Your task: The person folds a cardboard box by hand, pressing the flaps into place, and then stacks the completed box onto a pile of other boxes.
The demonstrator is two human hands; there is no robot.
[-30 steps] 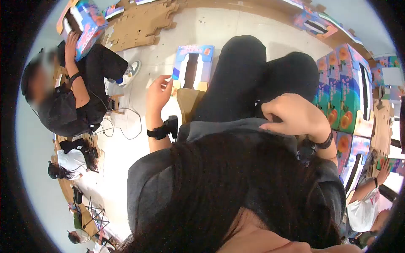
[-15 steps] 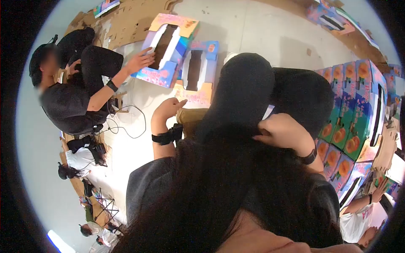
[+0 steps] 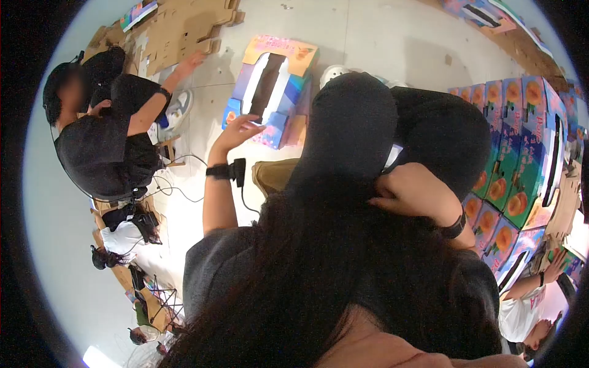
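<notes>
On the floor ahead lies a colourful peach-printed carton (image 3: 288, 86) with a long dark slot and white flaps along its top. It covers most of a second carton (image 3: 299, 127), whose pinkish edge shows at the lower right. My left hand (image 3: 235, 134) reaches to the near end of the upper carton with fingers stretched out; whether they touch it is hard to tell. My right hand (image 3: 416, 190) rests on my lap with fingers curled. A small white-edged flat thing (image 3: 394, 156) sticks up just beyond it, and its lower part is hidden.
Stacked peach cartons (image 3: 512, 147) stand close on my right. Flattened cardboard (image 3: 184, 30) lies at the far left. A co-worker (image 3: 92, 144) sits at the left, one arm stretched toward the cardboard. Black cables (image 3: 178, 184) trail over the floor. Other people are further back.
The co-worker's hand has left the carton and moved away toward the cardboard. That carton has shifted right, over the second one. My left hand has moved forward to its near end.
</notes>
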